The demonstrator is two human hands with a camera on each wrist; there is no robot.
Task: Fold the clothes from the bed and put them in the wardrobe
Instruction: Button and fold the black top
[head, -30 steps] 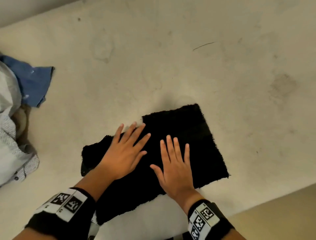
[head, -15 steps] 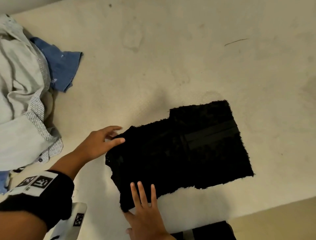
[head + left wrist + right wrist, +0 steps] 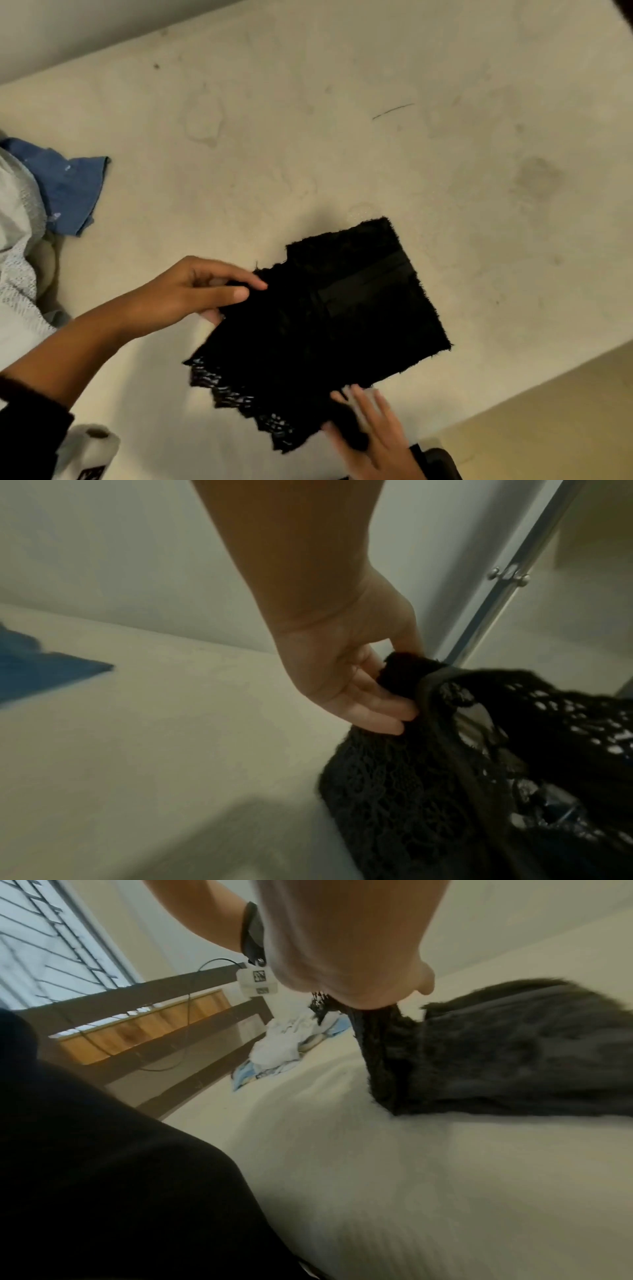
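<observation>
- Now the left hand [image 3: 191,294] pinches the far-left corner of the black garment [image 3: 329,325], thumb on top, fingers curled beneath; the wrist view confirms it [image 3: 356,685].
- The right hand [image 3: 370,431] grips the near edge, fabric bunched under its fingers, blurred.
- One garment, folded, its near side lifted off the bed [image 3: 308,137], far side still lying flat.
- One clothes pile [image 3: 30,240] sits at left.
- Half a second ago both hands were only reaching; now they hold it.
</observation>
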